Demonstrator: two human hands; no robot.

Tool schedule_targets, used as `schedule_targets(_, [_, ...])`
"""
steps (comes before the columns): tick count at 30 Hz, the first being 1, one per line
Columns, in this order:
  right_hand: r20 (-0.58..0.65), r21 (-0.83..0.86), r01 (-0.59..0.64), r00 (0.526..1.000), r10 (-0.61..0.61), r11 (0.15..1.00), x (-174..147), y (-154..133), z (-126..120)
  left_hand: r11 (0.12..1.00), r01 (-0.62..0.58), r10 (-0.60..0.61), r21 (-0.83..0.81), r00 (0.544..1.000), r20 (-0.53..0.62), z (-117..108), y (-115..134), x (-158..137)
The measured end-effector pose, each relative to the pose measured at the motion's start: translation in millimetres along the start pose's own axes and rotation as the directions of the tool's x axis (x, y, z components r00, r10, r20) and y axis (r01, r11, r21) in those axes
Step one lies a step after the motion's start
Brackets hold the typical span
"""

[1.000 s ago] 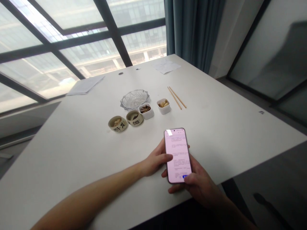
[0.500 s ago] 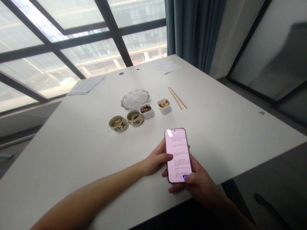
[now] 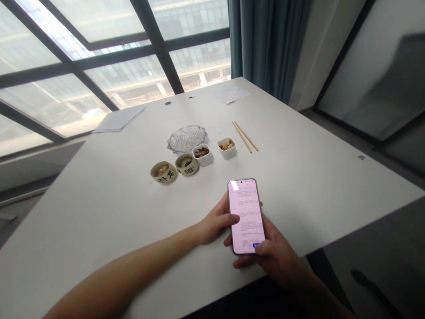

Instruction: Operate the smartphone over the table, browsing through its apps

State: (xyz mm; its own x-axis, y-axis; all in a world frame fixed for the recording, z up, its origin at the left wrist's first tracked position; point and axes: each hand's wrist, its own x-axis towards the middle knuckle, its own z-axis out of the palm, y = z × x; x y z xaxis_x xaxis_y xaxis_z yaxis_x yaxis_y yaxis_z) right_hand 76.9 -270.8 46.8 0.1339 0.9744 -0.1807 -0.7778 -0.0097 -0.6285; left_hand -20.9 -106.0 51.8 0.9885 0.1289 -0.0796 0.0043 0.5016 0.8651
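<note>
A smartphone [image 3: 247,217] with a lit pinkish screen full of small text is held upright-facing me over the near table edge. My left hand [image 3: 217,223] grips its left side, thumb lying over the screen's edge. From the lower right, my right hand [image 3: 275,252] clasps the phone, its thumb on the bottom of the screen near a blue button and its other fingers behind. Beyond the phone stand a white dish of pale brown pieces [image 3: 227,148], a white dish of dark dried strips [image 3: 202,155], and two small lettered bowls, the left bowl [image 3: 164,173] and the right bowl [image 3: 187,165].
A clear glass bowl [image 3: 187,138] sits behind the small dishes, with a pair of chopsticks [image 3: 245,136] to the right. Papers [image 3: 118,118] lie at the table's far left, and another sheet [image 3: 230,94] at the back. The white table [image 3: 99,190] ends near my body.
</note>
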Motion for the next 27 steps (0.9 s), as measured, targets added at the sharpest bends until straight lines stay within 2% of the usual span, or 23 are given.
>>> schedule_targets(14, [0.026, -0.012, 0.018, 1.0, -0.017, 1.0, 0.9, 0.3, 0.2, 0.998, -0.028, 0.029, 0.062, 0.999, -0.016, -0.9, -2.3, 0.6])
schedule_targets(27, [0.02, 0.007, 0.015, 1.0, -0.015, 1.0, 0.5, 1.0, -0.7, 1.0, 0.001, -0.001, 0.028, 1.0, -0.01, -3.4, -3.1, 0.2])
